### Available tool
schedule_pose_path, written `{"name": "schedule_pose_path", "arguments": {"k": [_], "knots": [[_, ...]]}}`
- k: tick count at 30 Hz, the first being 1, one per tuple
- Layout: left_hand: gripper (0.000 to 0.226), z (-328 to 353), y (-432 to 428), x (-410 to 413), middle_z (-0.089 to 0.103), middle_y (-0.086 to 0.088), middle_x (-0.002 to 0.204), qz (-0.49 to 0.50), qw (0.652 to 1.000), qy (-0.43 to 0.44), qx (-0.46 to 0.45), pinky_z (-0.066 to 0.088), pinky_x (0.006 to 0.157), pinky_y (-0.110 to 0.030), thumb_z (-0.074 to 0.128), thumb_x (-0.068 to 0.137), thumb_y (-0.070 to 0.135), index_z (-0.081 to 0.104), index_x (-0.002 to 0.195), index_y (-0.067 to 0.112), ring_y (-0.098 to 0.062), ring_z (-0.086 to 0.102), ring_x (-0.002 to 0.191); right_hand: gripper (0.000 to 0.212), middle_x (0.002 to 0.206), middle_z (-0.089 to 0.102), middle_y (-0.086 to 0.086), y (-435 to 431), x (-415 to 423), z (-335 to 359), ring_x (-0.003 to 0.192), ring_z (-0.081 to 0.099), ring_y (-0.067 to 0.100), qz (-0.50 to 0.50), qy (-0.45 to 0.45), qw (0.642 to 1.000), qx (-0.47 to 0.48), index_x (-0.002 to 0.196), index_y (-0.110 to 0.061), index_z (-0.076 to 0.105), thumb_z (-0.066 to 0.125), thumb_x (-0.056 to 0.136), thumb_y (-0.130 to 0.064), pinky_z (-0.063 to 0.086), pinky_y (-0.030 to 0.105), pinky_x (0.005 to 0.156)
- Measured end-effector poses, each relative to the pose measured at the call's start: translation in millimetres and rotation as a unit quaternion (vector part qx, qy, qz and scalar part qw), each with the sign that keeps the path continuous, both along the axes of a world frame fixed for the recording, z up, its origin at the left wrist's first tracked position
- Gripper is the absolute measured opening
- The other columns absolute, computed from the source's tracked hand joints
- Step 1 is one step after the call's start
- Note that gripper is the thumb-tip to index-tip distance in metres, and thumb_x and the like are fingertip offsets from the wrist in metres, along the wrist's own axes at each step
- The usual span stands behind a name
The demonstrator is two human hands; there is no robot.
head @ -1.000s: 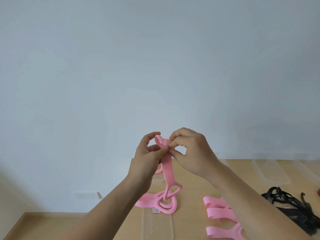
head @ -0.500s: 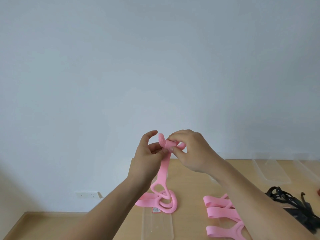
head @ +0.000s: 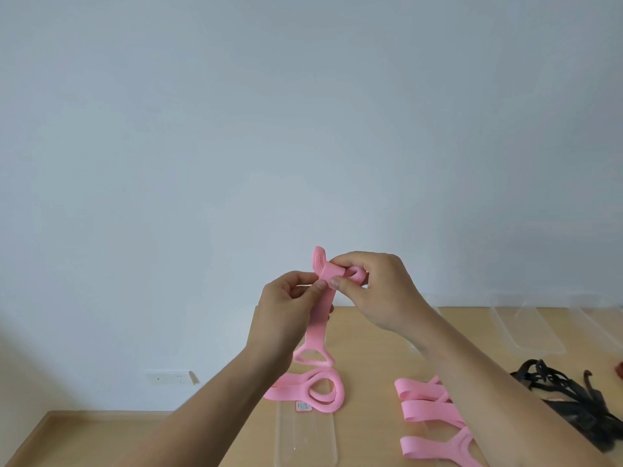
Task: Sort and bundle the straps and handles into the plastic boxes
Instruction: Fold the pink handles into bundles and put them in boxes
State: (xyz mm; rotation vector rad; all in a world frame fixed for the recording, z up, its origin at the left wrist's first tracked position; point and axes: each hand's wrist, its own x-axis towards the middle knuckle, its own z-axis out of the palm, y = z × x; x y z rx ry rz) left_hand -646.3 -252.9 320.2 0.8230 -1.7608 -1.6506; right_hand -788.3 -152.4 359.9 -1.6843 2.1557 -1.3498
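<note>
Room: a pale blue-grey wall [head: 303, 129] fills the upper two thirds of the frame; a light wooden table [head: 371, 332] spans the lower centre and right.
Left hand: the left hand [head: 286, 308] is raised at centre frame, above the table. Its thumb and forefinger pinch a pink strap [head: 320, 318] just below the strap's top; the other fingers are curled in.
Right hand: the right hand [head: 377, 291] is just right of the left one, and their fingertips almost meet. Its fingers curl round the folded top of the same strap, with the thumb pressed on the fold.
Strap top: a short ribbed end sticks up above both hands.
Strap below the hands: it hangs straight down and ends in a triangular handle [head: 313, 357] just above the table.
Under the handle: a pink coil [head: 313, 390] of looped strap lies on the table. Whether it is joined to the hanging strap cannot be told.
Lower centre: a long clear box [head: 305, 436] lies flat, its far end under the coil, with a small label there.
Lower right: a pile of pink straps [head: 424, 406] is partly hidden by the right forearm.
Far right: tangled black straps [head: 556, 396] lie on the table.
Right, at the table's far edge: more clear boxes [head: 526, 328] stand side by side.
Lower left: a white wall socket [head: 168, 377] sits above a wooden floor [head: 84, 433].
</note>
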Motion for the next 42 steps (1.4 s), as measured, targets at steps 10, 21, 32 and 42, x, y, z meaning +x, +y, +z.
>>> {"name": "schedule_pose_path", "arguments": {"k": [10, 21, 32, 42], "knots": [[0.048, 15.0, 4.5, 4.5, 0.079, -0.019, 0.096, -0.052, 0.996, 0.017, 0.071, 0.059, 0.095, -0.059, 0.079, 0.079, 0.056, 0.081, 0.097, 0.011, -0.041, 0.077, 0.093, 0.010, 0.071, 0.065, -0.010, -1.8, 3.8, -10.7, 0.063, 0.058, 0.018, -0.031, 0.100, 0.988, -0.110, 0.087, -0.014, 0.078, 0.082, 0.082, -0.007, 0.052, 0.038, 0.063], [0.035, 20.9, -1.4, 6.6, 0.077, -0.020, 0.113, -0.084, 0.990, 0.061, 0.095, 0.055, 0.098, -0.050, 0.059, 0.097, 0.032, 0.078, 0.111, 0.007, -0.037, 0.072, 0.107, 0.028, 0.086, 0.066, 0.002, 3.4, 2.8, -7.6, 0.085, 0.068, 0.018, 0.000, 0.124, 0.987, -0.107, 0.092, -0.008, 0.079, 0.076, 0.075, 0.014, 0.054, 0.027, 0.077], [0.038, 18.0, -2.3, 4.8, 0.076, -0.023, 0.112, -0.064, 0.996, 0.037, 0.058, 0.052, 0.104, -0.063, 0.065, 0.081, 0.010, 0.076, 0.117, 0.008, -0.043, 0.071, 0.110, 0.018, 0.099, 0.071, -0.008, 6.9, 5.8, 4.7, 0.090, 0.067, 0.010, 0.020, -0.016, 0.997, -0.066, 0.101, -0.017, 0.077, 0.070, 0.090, -0.005, 0.059, 0.031, 0.075], [0.054, 8.7, -5.0, 2.9, 0.078, -0.009, 0.115, -0.009, 0.997, 0.011, 0.070, 0.055, 0.101, -0.060, 0.073, 0.071, 0.018, 0.064, 0.124, 0.016, -0.036, 0.075, 0.104, 0.020, 0.093, 0.074, -0.011, 1.9, 4.3, 2.3, 0.088, 0.068, 0.005, 0.011, -0.043, 0.999, 0.028, 0.102, -0.016, 0.073, 0.070, 0.088, -0.003, 0.057, 0.027, 0.082]]}}
